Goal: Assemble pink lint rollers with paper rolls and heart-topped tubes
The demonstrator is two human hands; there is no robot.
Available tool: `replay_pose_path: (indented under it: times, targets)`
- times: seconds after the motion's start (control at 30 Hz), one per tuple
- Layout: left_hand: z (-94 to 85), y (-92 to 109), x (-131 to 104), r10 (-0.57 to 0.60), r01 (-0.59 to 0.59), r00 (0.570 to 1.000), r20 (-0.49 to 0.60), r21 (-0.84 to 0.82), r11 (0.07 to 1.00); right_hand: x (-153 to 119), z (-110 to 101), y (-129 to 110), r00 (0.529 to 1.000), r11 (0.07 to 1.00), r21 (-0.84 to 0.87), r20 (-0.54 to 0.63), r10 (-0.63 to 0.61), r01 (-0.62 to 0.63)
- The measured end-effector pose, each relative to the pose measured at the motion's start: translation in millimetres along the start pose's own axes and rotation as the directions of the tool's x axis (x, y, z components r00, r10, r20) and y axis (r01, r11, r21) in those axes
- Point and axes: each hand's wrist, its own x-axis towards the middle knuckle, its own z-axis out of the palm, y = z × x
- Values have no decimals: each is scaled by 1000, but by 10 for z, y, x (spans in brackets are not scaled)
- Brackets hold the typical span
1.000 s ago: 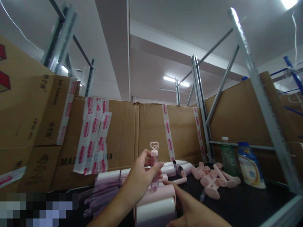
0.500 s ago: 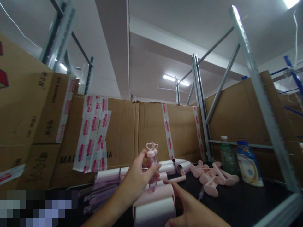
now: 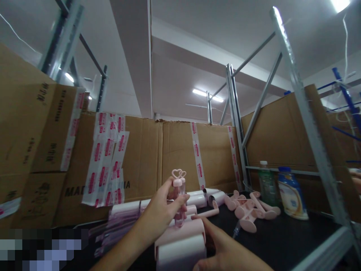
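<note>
Your left hand [image 3: 162, 212] is closed around 2 small clear tubes [image 3: 178, 203] with pink heart-shaped tops, holding them upright between thumb and fingers just above a pink and white lint roller [image 3: 182, 244]. Your right hand [image 3: 222, 248] rests on the right side of that roller, index finger stretched out along its top toward the tubes, gripping nothing; the rest of the hand runs off the bottom edge. The roller lies on a dark table [image 3: 282, 241]. To its left sits a stack of pink packets [image 3: 113, 229]; behind it lie white rolls [image 3: 203, 197]. To the right, a heap of pink handles [image 3: 248, 212] lies near a green bottle [image 3: 266, 186] and a blue-capped bottle [image 3: 290, 197]. Taped cardboard boxes [image 3: 158, 154] wall in the table, with metal shelf posts [image 3: 307, 113] on the right.
</note>
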Motion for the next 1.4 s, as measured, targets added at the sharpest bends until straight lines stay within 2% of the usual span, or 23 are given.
replay_pose_path:
  times: [0.17,0.4,0.53,0.9,0.97,1.1,1.27,1.4]
  targets:
    - [14,-7,-1,27,-27,1000,-15,16,1000,19,-30,35,999,1000,22,40,-9,9]
    - [8,-41,54,11,-8,997,-78,32,999,34,-63,19,1000,993,-120,-18,-19,17]
    - [1,-35,62,-11,11,998,-54,-1,1000,29,-60,8,999,987,-162,-23,-25,21]
    - [-19,-77,65,22,-23,999,25,20,1000,-24,-46,-51,999,970,-244,-46,-12,1]
    - [-14,-131,63,14,-15,998,59,28,1000,-43,-51,-58,994,933,-354,-106,27,-63]
    - [15,-235,26,-23,17,993,113,58,998,-77,-94,-33,959,783,-573,-262,106,-243]
    - [4,-243,3,-51,42,995,84,106,993,-80,-127,-30,969,768,-605,-234,78,-208]
    - [-54,-224,13,-71,61,989,133,78,995,-88,-109,-63,978,770,-619,-207,34,-157]
